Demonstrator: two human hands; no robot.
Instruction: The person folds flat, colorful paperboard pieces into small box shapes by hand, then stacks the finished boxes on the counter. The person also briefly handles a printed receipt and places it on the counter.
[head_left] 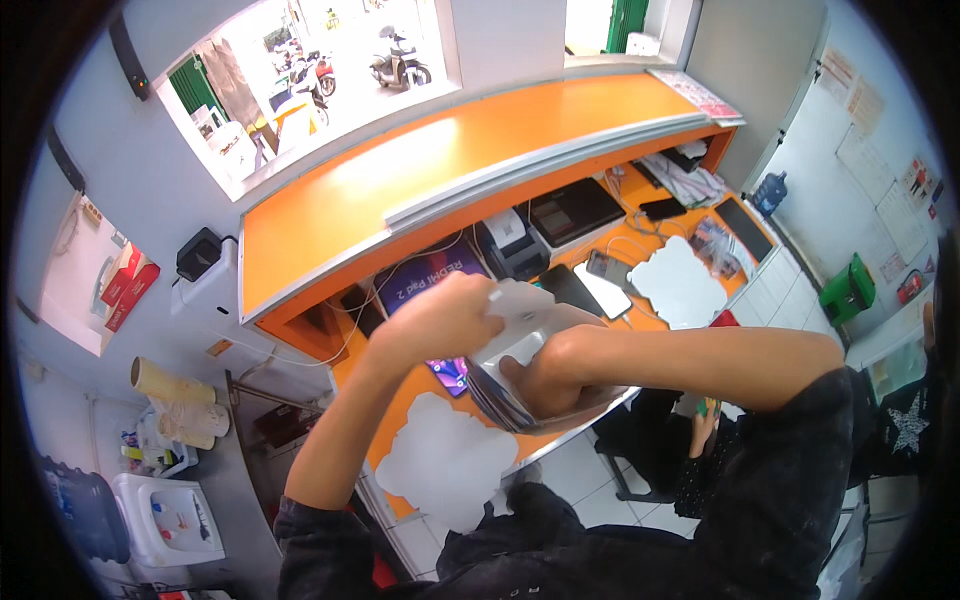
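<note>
Over the front of the orange desk, I hold up a translucent plastic bag (525, 303) with a silvery, dark-edged body. My left hand (455, 315) is closed on its upper rim, fingers curled and pressed together. Down into the mouth of the bag reaches my right hand (548, 372); its thumb shows, but the other fingers are hidden inside, so what they touch cannot be seen. Just beneath the bag's left side lies a phone with a lit purple screen (448, 377). A white scalloped-edged shape (447, 460) sits at the near edge of the desk, below my hands.
Behind my hands are a purple box (425, 278), a small printer (513, 245), a black device (575, 210) and several phones and cables. Another white scalloped shape (680, 285) is to the right. An orange counter (340, 205) rises behind. A person's hand (704, 430) shows at lower right.
</note>
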